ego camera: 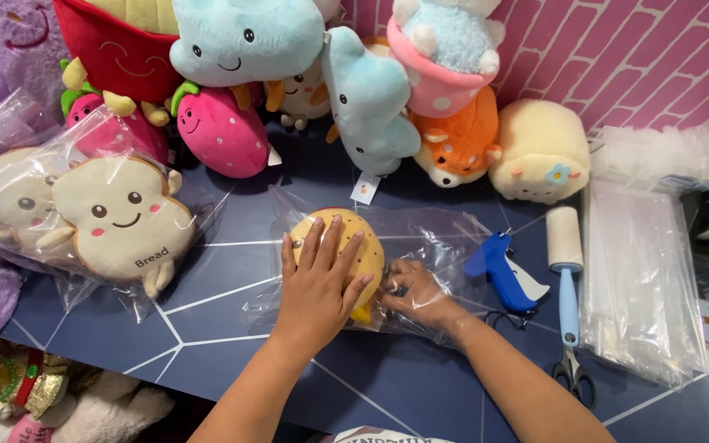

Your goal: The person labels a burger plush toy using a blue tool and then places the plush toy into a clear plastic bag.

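Plastic bag (pixel 445 238) at frame centre may tear or slip: left hand (pixel 319 283) presses flat, fingers spread, on the yellow plush (pixel 371 254), right hand (pixel 416 291) pinching the film closed

A tan, brown-dotted plush bun (pixel 354 239) (yellow at its edge) lies on a navy, white-lined table (pixel 231 328).

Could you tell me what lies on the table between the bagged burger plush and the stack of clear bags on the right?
In the head view, a blue tagging gun, a lint roller and scissors lie between them.
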